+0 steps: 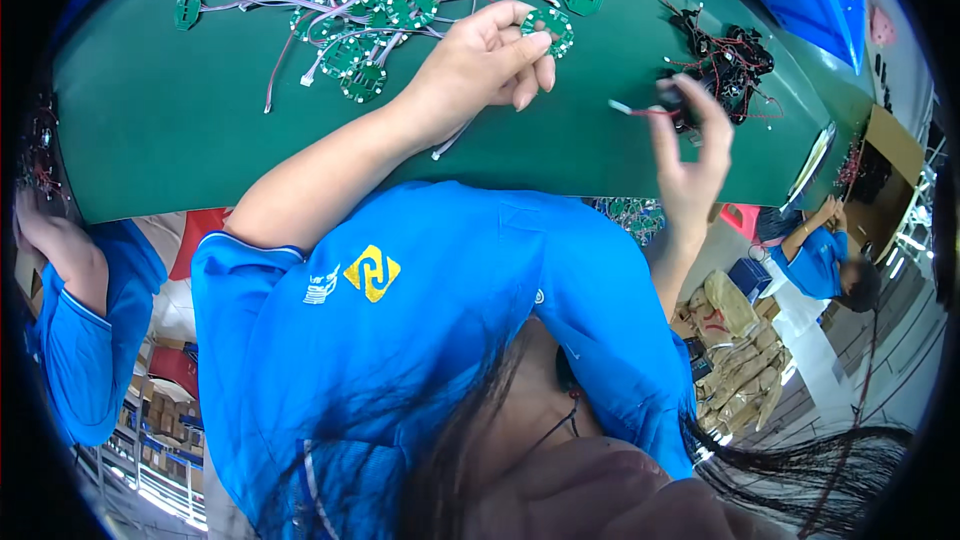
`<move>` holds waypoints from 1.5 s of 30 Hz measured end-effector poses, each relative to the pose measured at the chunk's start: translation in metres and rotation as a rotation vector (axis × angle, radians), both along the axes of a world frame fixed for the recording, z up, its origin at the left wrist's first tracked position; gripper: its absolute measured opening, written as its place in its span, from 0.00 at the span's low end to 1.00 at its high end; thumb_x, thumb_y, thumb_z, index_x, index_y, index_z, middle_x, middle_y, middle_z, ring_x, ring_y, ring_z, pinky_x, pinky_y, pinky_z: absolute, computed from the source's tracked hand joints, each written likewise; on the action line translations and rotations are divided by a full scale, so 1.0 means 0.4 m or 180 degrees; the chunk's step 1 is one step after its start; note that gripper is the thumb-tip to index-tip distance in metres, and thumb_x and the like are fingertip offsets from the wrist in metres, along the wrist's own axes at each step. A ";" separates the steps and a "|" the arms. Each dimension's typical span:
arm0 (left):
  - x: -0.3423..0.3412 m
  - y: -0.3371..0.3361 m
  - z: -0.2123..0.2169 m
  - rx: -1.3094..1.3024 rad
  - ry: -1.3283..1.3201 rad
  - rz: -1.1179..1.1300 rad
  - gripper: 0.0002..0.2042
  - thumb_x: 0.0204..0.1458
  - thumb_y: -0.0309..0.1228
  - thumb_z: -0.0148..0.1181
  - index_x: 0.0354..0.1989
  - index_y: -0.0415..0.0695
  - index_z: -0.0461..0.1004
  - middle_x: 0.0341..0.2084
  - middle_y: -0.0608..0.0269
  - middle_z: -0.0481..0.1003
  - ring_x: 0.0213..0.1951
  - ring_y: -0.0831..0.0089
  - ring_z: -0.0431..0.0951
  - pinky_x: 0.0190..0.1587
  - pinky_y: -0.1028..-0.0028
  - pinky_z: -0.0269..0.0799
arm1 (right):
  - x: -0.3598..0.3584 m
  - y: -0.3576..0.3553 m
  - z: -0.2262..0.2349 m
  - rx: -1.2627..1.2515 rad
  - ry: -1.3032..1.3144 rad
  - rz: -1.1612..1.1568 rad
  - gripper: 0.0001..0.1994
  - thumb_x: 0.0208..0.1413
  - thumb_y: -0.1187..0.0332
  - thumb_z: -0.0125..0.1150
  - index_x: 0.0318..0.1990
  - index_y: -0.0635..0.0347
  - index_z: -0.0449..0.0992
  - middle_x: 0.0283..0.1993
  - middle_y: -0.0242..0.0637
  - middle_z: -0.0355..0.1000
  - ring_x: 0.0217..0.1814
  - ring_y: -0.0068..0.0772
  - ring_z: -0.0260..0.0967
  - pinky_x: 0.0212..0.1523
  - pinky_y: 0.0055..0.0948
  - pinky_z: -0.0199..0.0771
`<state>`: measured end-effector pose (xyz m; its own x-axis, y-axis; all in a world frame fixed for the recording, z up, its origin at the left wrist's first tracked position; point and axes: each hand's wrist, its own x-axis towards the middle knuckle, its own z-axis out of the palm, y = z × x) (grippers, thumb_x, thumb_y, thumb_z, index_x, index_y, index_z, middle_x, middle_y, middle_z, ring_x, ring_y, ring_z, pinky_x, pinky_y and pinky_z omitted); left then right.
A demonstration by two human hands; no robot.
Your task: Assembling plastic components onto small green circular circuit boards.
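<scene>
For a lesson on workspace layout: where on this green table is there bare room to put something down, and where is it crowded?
The green table is bare across its left part, below the heap of round green circuit boards and left of the left hand. A smaller bare strip lies between both hands, near the right hand. It is crowded along the far edge with boards and at the tangle of black and red wired parts.

We wear a bright blue short-sleeved shirt (440, 340) with a yellow emblem (372, 272) and small white mark (322, 287) on the chest, white piping along the sleeve hem. Both forearms are bare. Long dark hair (800, 460) hangs loose.
</scene>
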<state>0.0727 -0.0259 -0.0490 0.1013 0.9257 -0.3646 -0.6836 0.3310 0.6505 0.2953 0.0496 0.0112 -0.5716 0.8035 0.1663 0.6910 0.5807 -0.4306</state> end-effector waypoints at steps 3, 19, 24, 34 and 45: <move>-0.004 -0.003 -0.003 -0.0021 0.0011 0.0024 0.08 0.59 0.32 0.49 0.42 0.43 0.63 0.25 0.63 0.73 0.18 0.84 0.66 0.17 0.90 0.53 | -0.044 0.048 0.055 -0.0069 0.1460 -0.0093 0.18 0.48 0.75 0.60 0.49 0.59 0.68 0.40 0.42 0.74 0.42 0.34 0.72 0.50 0.31 0.69; -0.010 0.005 0.006 -0.0119 0.0094 -0.0095 0.10 0.59 0.32 0.48 0.45 0.42 0.63 0.23 0.62 0.73 0.16 0.85 0.65 0.16 0.87 0.51 | -0.059 0.087 0.069 -0.2084 0.2920 0.0019 0.14 0.61 0.65 0.50 0.50 0.62 0.65 0.33 0.48 0.72 0.18 0.21 0.58 0.19 0.11 0.55; -0.009 -0.004 0.005 -0.0034 0.0064 -0.0110 0.11 0.59 0.31 0.48 0.47 0.42 0.62 0.23 0.62 0.73 0.16 0.85 0.65 0.15 0.88 0.52 | -0.097 0.077 0.055 -0.2223 0.3104 -0.0106 0.13 0.61 0.65 0.50 0.49 0.60 0.65 0.37 0.53 0.71 0.14 0.20 0.56 0.17 0.11 0.55; 0.004 -0.006 -0.015 0.0034 0.0127 0.0012 0.13 0.58 0.28 0.48 0.50 0.41 0.60 0.23 0.61 0.74 0.16 0.83 0.66 0.16 0.88 0.53 | -0.128 0.075 0.041 -0.2625 0.4212 0.0526 0.14 0.62 0.63 0.47 0.52 0.59 0.64 0.44 0.55 0.70 0.19 0.23 0.64 0.21 0.14 0.62; -0.004 -0.008 -0.003 0.0114 0.0115 -0.0099 0.13 0.57 0.27 0.48 0.50 0.41 0.59 0.22 0.59 0.74 0.15 0.82 0.67 0.14 0.88 0.50 | -0.210 0.052 0.023 -0.2672 0.4301 0.0868 0.14 0.62 0.63 0.46 0.52 0.58 0.64 0.44 0.53 0.71 0.19 0.24 0.65 0.19 0.16 0.63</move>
<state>0.0710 -0.0290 -0.0503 0.1176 0.9348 -0.3352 -0.6491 0.3277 0.6864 0.2112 0.0705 0.0203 -0.5134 0.8269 0.2293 -0.5172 -0.0850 -0.8516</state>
